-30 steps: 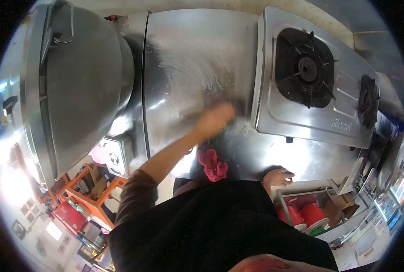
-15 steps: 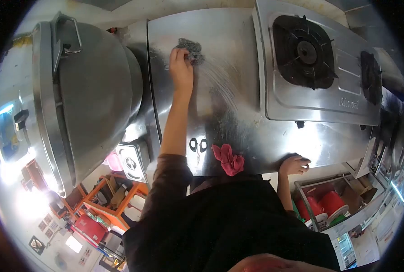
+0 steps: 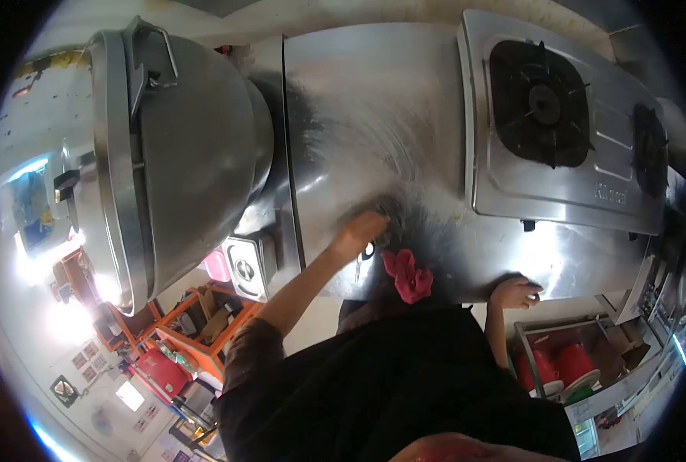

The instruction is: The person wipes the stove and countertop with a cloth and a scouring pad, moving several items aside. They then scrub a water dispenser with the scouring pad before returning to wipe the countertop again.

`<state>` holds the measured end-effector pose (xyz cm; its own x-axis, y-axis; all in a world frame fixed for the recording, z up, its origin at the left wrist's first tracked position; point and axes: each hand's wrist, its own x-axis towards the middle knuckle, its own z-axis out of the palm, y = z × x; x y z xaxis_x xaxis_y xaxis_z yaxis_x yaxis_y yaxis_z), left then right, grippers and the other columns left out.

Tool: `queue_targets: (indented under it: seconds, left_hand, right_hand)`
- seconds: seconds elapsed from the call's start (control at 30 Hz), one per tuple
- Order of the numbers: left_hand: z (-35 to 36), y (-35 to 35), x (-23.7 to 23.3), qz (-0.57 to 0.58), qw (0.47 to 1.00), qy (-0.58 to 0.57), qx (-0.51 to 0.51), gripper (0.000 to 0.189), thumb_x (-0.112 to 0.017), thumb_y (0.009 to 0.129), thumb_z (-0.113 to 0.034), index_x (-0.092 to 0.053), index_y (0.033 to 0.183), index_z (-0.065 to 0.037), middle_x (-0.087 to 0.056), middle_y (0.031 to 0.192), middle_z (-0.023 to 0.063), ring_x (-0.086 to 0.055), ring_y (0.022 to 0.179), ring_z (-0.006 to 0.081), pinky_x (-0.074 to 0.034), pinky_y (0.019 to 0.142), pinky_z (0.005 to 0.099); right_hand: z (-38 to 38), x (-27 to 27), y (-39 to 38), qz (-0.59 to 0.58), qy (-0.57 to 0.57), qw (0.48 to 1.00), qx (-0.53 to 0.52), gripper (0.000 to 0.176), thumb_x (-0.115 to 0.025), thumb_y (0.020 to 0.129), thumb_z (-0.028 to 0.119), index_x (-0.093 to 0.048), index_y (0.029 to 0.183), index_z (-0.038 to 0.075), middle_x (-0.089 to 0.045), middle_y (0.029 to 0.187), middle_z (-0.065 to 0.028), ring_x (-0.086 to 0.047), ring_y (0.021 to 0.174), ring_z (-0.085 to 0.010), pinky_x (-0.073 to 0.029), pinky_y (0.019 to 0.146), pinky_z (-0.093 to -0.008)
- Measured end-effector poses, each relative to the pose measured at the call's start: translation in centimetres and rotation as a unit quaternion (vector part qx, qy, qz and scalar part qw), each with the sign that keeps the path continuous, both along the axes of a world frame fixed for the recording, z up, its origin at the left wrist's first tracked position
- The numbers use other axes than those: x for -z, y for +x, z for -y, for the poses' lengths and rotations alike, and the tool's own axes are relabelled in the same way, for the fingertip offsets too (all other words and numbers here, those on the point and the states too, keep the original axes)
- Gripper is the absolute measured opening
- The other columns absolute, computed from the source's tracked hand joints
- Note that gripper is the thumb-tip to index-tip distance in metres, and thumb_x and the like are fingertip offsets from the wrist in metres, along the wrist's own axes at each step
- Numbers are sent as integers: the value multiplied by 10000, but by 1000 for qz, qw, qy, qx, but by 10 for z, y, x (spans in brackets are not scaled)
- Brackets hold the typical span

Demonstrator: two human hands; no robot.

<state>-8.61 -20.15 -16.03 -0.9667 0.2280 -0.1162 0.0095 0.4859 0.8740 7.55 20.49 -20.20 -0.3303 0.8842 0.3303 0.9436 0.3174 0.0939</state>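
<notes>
My left hand (image 3: 361, 233) is closed on a grey steel wool scourer (image 3: 390, 218), pressed against the stainless steel counter (image 3: 351, 77). Part of the scourer is hidden under the fingers. Just below this hand lies a pair of scissors (image 3: 368, 251), one handle loop covered by the hand. To its right a crumpled red cloth (image 3: 409, 279) lies near the counter's front edge. My right hand (image 3: 515, 293) rests on that edge further right, fingers loosely bent and nothing visible in them.
A gas stove (image 3: 574, 189) stands on the counter at the right. At the left is a large metal vessel (image 3: 197, 146), with a lidded steel container (image 3: 244, 266) beside it. Below are an orange rack (image 3: 181, 339) and a shelf with red containers (image 3: 574, 366).
My left hand has swept the scourer from the far left of the counter back towards me, close to the scissors. The right hand stays on the edge. The view has shifted slightly.
</notes>
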Motion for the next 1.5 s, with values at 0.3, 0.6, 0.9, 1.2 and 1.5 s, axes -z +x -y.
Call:
queue_targets:
  seconds: [0.3, 0.6, 0.9, 1.2, 1.5]
  left_hand:
    - [23, 8, -45, -209, 951, -163, 162, 307, -520, 736, 43, -596, 1022, -37, -619, 1033, 107, -584, 1003, 286, -487, 862, 394]
    - [69, 78, -49, -183, 952, -244, -8, 329, -531, 728, 56, -586, 1050, 17, -573, 1107, 130, -560, 1015, 316, -510, 837, 373]
    - [101, 154, -47, -173, 963, -198, -67, 262, -543, 747, 24, -618, 997, 0, -573, 1124, 103, -543, 1067, 268, -516, 845, 356]
    - [65, 194, 2, -178, 968, -157, 78, 323, -514, 803, -112, -557, 1115, -35, -588, 1090, 127, -610, 1003, 274, -512, 860, 352]
    - [62, 117, 27, -306, 899, -313, -5, 408, -591, 713, -209, -622, 1086, -46, -517, 1229, 87, -475, 1165, 268, -400, 1022, 329]
  right_hand:
    - [21, -32, -16, 75, -95, 992, 24, 632, -476, 891, 340, -285, 1410, 34, -268, 1398, -215, -434, 1126, -391, -400, 871, -511]
    - [297, -133, -50, -26, -361, 691, -626, 522, -691, 751, 210, -516, 1211, 34, -524, 1119, -220, -501, 1053, -364, -407, 886, -457]
    - [330, -100, -90, 47, -194, 775, -600, 640, -771, 676, 270, -495, 1197, 21, -490, 1095, -222, -469, 1050, -394, -406, 883, -472]
    - [429, -107, -160, -49, -409, 583, -701, 540, -760, 652, 206, -615, 1144, 37, -586, 1138, -218, -530, 1064, -391, -440, 920, -435]
    - [416, -100, -145, -157, -515, 572, -618, 362, -555, 902, 181, -562, 1221, 9, -586, 1180, -188, -562, 1050, -347, -460, 876, -401]
